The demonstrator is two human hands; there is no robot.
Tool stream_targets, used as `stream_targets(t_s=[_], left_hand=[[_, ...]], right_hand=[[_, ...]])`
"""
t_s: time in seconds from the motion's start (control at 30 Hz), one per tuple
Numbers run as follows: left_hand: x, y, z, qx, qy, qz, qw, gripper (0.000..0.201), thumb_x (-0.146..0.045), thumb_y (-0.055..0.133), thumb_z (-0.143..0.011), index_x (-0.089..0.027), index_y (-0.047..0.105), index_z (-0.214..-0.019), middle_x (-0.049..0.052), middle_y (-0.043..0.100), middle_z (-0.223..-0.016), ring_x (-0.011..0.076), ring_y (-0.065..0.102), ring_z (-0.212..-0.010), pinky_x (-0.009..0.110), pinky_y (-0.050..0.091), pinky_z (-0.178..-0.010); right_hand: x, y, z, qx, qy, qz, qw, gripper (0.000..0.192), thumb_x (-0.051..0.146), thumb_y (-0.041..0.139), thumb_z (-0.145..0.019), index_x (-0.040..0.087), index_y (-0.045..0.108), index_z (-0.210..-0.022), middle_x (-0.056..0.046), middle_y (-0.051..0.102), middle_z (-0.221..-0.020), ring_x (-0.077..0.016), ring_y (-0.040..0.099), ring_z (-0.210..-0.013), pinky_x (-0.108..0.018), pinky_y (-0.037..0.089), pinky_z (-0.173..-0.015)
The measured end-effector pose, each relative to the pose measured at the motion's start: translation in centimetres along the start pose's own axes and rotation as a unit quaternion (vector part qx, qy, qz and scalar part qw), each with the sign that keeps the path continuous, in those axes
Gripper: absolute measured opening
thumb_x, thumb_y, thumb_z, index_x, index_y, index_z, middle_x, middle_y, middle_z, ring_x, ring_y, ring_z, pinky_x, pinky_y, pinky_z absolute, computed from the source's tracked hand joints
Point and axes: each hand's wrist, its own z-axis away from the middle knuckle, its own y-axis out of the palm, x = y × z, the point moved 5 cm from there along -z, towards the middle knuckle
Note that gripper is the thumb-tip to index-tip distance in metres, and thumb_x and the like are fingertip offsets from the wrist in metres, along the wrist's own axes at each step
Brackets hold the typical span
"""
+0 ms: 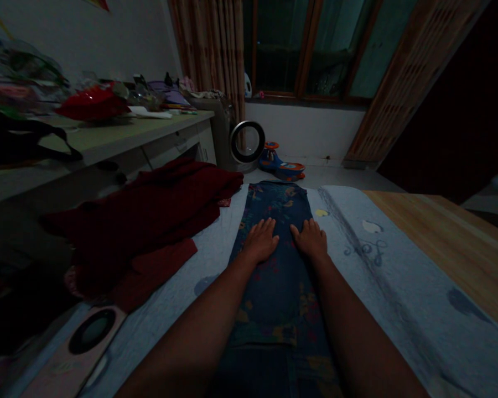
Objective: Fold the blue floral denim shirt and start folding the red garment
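Dim all over, underexposed, muted in colour. Palest on the light-blue sheet and the wall below the window; faintly green in the panes. Nearly black at far right and in shadow under the tabletop. Poor in fold detail across the maroon cloth. Only weakly shiny on the round appliance door. Fairly clear around the fingers; softer toward the left edge. Stretched wide-angle at the margins, with the right-hand curtain leaning steeply.
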Motion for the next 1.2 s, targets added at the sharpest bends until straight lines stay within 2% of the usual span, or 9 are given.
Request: stream_targets(t_s=[0.1,0.2,0.23,0.3,0.37,0.43,0.73,0.93,1.2], left_hand=[[0.0,0.1,0.0,-0.007,-0.001,0.003,1.000,0.060,-0.042,0.029,-0.097,-0.016,0.024,-0.151,0.007,0.025,-0.158,0.0258,0.021,-0.145,0.042,0.021,-0.117],[0.1,0.3,-0.1,-0.012,-0.002,0.007,1.000,0.060,-0.042,0.030,-0.097,-0.018,0.024,-0.151,0.006,0.027,-0.158,0.0256,0.022,-0.145,0.043,0.021,-0.117],[0.1,0.3,-0.1,-0.013,-0.003,0.009,1.000,0.060,-0.042,0.031,-0.096,-0.019,0.025,-0.151,0.006,0.027,-0.158,0.0256,0.022,-0.145,0.043,0.021,-0.117],[0.1,0.3,-0.1,-0.014,-0.002,0.012,1.000,0.060,-0.042,0.031,-0.096,-0.018,0.025,-0.151,0.005,0.027,-0.158,0.0257,0.022,-0.145,0.044,0.021,-0.117],[0.1,0.3,-0.1,-0.012,-0.001,0.016,1.000,0.060,-0.041,0.031,-0.096,-0.017,0.026,-0.151,0.006,0.026,-0.158,0.0261,0.021,-0.145,0.043,0.020,-0.117],[0.1,0.3,-0.1,-0.007,0.000,0.018,1.000,0.061,-0.041,0.031,-0.096,-0.015,0.026,-0.151,0.007,0.025,-0.158,0.0267,0.021,-0.145,0.044,0.020,-0.117],[0.0,0.2,0.0,-0.003,0.000,0.001,1.000,0.060,-0.040,0.032,-0.096,-0.017,0.025,-0.151,0.006,0.026,-0.158,0.0253,0.022,-0.145,0.042,0.020,-0.117],[0.0,0.1,0.0,0.000,0.001,-0.004,1.000,0.060,-0.041,0.030,-0.096,-0.016,0.026,-0.151,0.006,0.025,-0.159,0.0253,0.021,-0.146,0.042,0.020,-0.117],[0.1,0.2,0.0,-0.002,0.003,-0.008,1.000,0.060,-0.043,0.029,-0.097,-0.017,0.023,-0.151,0.006,0.024,-0.159,0.0252,0.021,-0.146,0.043,0.020,-0.117]], right_hand=[[0.0,-0.5,0.1,-0.049,0.016,-0.002,0.999,0.073,0.058,0.030,-0.094,0.003,0.043,-0.140,-0.023,0.035,-0.150,-0.0350,0.027,-0.140,-0.055,0.017,-0.112],[1.2,-1.1,0.2,-0.106,-0.066,-0.006,0.992,0.059,0.038,0.032,-0.096,0.007,0.033,-0.146,-0.016,0.028,-0.156,-0.0272,0.018,-0.145,-0.052,0.010,-0.115],[1.8,-1.0,0.2,-0.103,-0.111,-0.011,0.988,0.057,0.033,0.031,-0.096,0.009,0.030,-0.148,-0.013,0.025,-0.157,-0.0234,0.016,-0.146,-0.049,0.009,-0.116],[2.9,-0.4,0.3,-0.050,-0.188,-0.026,0.981,0.055,0.029,0.029,-0.096,0.013,0.028,-0.149,-0.009,0.027,-0.157,-0.0184,0.019,-0.145,-0.043,0.013,-0.116],[3.4,0.4,0.3,0.014,-0.214,-0.036,0.976,0.054,0.032,0.026,-0.098,0.014,0.029,-0.149,-0.008,0.032,-0.155,-0.0183,0.026,-0.143,-0.040,0.019,-0.115],[3.5,0.9,0.3,0.043,-0.204,-0.032,0.978,0.056,0.037,0.023,-0.099,0.013,0.030,-0.149,-0.009,0.035,-0.154,-0.0200,0.028,-0.142,-0.040,0.021,-0.114],[3.7,0.9,-0.8,0.080,-0.118,0.014,0.990,0.068,0.056,0.022,-0.096,0.014,0.030,-0.149,-0.011,0.025,-0.158,-0.0277,0.021,-0.144,-0.046,0.019,-0.114],[3.6,0.8,-1.6,0.057,-0.079,0.013,0.995,0.079,0.066,0.023,-0.093,0.010,0.032,-0.148,-0.018,0.025,-0.156,-0.0313,0.022,-0.143,-0.045,0.019,-0.113],[2.4,0.7,-2.1,0.040,-0.043,0.001,0.998,0.083,0.071,0.021,-0.090,0.013,0.035,-0.148,-0.020,0.027,-0.155,-0.0343,0.022,-0.143,-0.046,0.019,-0.112]])
